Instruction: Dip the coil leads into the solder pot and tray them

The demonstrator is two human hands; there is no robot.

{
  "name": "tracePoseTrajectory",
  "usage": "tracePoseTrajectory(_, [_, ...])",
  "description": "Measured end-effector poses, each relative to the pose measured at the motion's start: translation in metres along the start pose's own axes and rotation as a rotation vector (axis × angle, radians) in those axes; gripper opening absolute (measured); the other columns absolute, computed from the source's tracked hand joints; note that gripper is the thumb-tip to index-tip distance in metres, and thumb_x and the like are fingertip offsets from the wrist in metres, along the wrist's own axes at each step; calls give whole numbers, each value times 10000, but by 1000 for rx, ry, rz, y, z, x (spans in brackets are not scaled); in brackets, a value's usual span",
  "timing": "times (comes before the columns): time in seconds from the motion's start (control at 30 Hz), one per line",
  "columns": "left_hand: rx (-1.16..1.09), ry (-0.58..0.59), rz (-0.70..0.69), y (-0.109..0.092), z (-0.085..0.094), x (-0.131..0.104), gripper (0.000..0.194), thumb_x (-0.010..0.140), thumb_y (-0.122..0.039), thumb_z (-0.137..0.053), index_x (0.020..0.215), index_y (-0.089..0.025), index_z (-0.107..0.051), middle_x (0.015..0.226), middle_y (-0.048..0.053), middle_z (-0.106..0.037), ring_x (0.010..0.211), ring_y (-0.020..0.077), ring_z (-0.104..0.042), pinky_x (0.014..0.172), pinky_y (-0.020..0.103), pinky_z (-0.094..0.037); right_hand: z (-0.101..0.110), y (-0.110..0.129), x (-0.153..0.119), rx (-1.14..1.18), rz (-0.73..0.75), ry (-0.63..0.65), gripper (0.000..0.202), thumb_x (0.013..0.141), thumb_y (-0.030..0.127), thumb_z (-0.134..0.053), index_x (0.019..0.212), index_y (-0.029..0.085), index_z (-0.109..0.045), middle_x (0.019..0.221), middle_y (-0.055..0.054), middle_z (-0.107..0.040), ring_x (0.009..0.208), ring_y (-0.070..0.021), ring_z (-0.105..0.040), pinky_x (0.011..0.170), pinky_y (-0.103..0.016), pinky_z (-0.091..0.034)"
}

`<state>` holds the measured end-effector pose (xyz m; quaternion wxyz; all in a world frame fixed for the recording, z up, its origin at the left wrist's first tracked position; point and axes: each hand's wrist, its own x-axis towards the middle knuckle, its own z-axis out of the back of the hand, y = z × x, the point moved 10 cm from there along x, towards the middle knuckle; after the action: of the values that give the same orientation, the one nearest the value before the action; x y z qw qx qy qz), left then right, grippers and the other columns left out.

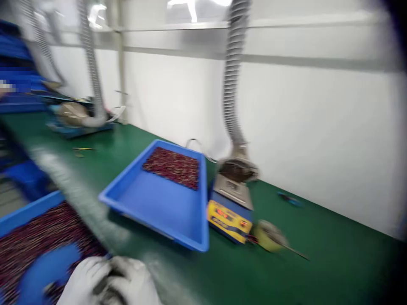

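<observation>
Both my hands wear white gloves and come together at the bottom edge, smeared by motion. My left hand and my right hand are closed, with fingers curled toward each other. Dark patches show between them; what they hold, if anything, I cannot make out. Just left of them a blue tray is filled with many thin dark-red pieces. A curved blue object lies over those pieces, partly cut off by the frame.
On the green bench sits a second blue tray with a block of dark-red pieces at its far end. Right of it stand a blue-yellow heating unit, a ducted hood and a yellowish pot with a stick.
</observation>
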<state>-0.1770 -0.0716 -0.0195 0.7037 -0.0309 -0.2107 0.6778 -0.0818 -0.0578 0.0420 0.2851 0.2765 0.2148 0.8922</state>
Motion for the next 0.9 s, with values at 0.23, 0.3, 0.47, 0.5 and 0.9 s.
tracePoseTrajectory(0.23, [421,-38,679,155,111,-180,594,752,-593,-499,1200,-206,-551,1275,98,-537,1196,305,-461,997,449,-379,-76,18,7,87,103,282,395,846,289,-497,1231,211,-540,1340,-37,-478,1258,-263,-397,1065,-451,-309])
tracePoseTrajectory(0.3, [488,-62,830,177,131,-228,648,735,-572,-507,1232,-157,-515,1304,150,-495,1222,359,-416,973,515,-375,-85,23,14,50,120,325,379,860,293,-481,1228,226,-545,1311,-35,-513,1238,-255,-421,1077,-439,-285])
tracePoseTrajectory(0.47, [543,-34,912,212,140,-270,745,693,-563,-547,1276,-108,-456,1362,206,-403,1272,383,-330,995,506,-335,-105,25,41,-187,12,420,303,886,213,-396,915,199,-697,945,-102,-691,884,-251,-627,880,-415,-435])
tracePoseTrajectory(0.5, [540,-16,891,219,138,-265,756,678,-555,-571,1286,-123,-445,1381,191,-383,1285,364,-316,1015,472,-323,-112,25,48,-229,-20,435,281,867,206,-420,928,177,-693,995,-133,-675,891,-274,-624,827,-420,-455])
tracePoseTrajectory(0.9, [481,85,728,260,101,-193,690,774,-540,-549,1295,-112,-402,1331,166,-456,1272,312,-349,1049,500,-262,-165,60,81,-96,249,620,302,777,181,-510,1030,289,-635,1255,-13,-557,1237,-279,-396,1031,-429,-228])
